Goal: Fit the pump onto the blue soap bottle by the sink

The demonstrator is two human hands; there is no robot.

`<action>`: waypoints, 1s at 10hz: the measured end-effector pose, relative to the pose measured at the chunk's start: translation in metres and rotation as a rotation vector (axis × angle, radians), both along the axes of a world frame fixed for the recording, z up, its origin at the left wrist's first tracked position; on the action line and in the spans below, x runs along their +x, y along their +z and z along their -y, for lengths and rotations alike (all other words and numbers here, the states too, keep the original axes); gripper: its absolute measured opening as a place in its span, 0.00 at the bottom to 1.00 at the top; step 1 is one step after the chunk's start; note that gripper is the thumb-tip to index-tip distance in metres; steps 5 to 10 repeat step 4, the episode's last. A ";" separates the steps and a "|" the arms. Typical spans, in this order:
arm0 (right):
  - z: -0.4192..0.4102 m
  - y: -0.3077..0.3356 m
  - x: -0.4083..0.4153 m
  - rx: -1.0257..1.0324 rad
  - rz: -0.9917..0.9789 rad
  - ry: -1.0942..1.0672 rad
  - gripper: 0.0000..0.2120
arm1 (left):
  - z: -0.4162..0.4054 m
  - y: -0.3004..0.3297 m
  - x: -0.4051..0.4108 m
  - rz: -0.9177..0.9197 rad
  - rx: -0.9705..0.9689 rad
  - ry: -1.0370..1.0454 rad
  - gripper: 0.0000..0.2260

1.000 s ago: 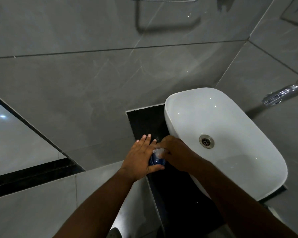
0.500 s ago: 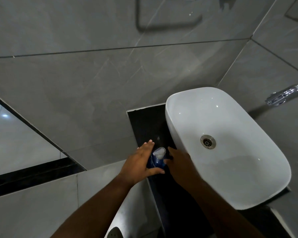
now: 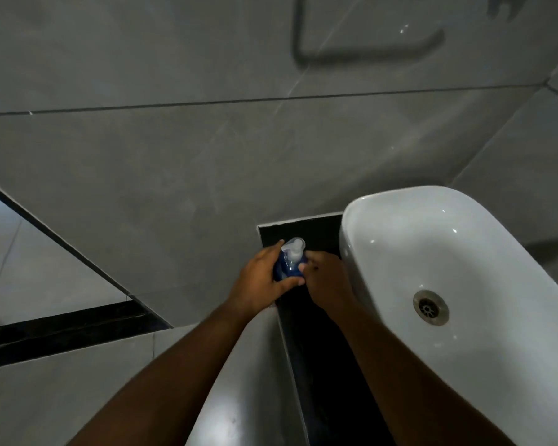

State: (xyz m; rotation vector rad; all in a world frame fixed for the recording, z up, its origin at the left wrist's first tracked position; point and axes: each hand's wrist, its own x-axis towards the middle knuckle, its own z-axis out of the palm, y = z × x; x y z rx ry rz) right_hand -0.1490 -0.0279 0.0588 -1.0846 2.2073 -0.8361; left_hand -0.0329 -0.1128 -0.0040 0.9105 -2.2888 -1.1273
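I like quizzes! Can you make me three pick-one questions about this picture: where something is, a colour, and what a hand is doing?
1. Where is the bottle?
A. In the sink
B. Left of the sink
C. On the floor

2. What colour is the sink?
A. White
B. Black
C. Green

3. What is the left hand doing?
A. Hanging free
B. Touching the drain
C. Gripping the bottle

Answers: 1 B, it stands on the dark ledge beside the basin. 2 A, the basin is glossy white. 3 C, its fingers wrap the bottle, with the right hand at the pump.
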 end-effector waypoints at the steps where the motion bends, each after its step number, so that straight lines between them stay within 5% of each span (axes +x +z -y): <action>1: 0.044 -0.007 -0.013 -0.034 -0.043 -0.001 0.08 | 0.040 0.001 -0.012 -0.023 -0.036 0.040 0.32; 10: 0.097 -0.017 -0.033 -0.056 -0.024 0.030 0.10 | 0.084 0.004 -0.027 -0.025 -0.047 0.091 0.32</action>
